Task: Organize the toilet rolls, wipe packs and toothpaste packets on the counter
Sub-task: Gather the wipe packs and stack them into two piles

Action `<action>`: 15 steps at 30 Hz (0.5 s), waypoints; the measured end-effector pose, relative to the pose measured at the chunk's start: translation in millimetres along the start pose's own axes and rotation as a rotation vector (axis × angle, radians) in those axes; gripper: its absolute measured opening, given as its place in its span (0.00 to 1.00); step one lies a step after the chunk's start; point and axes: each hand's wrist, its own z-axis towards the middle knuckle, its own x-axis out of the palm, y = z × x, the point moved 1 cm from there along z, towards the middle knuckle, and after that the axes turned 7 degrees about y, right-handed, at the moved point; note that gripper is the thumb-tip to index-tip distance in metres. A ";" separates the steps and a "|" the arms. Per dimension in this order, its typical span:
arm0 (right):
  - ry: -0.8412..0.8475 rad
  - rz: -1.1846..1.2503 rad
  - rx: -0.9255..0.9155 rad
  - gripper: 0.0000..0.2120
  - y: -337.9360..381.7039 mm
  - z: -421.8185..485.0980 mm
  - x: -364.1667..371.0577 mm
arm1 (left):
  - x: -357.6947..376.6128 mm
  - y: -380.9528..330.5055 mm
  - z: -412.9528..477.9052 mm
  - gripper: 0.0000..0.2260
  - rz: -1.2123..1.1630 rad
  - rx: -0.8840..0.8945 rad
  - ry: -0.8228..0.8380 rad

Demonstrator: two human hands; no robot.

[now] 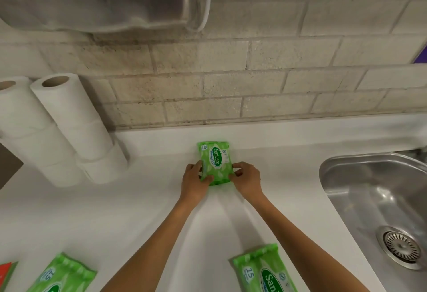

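Mid-frame, my left hand (194, 178) and right hand (246, 176) pinch the wipe pack (216, 158) between them, its length running toward the wall (231, 83).

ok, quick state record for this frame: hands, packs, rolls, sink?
held wipe pack: green, label up, on counter near back wall
left hand: grips its left edge
right hand: grips its right edge
near wipe packs: two, at front edge, untouched
toilet rolls: two stacks, far left by wall
sink: right side
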 end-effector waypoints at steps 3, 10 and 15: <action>0.002 0.003 0.004 0.17 0.9 0.8 0.7 | -0.4 0.7 4.2 0.20 0.019 0.013 0.002; 0.022 -0.012 0.021 0.16 1.9 4.0 -0.4 | 3.0 0.4 5.1 0.18 0.039 0.010 -0.014; 0.032 -0.008 0.032 0.17 0.7 5.3 -0.6 | 4.0 -1.7 3.3 0.15 0.080 -0.017 -0.004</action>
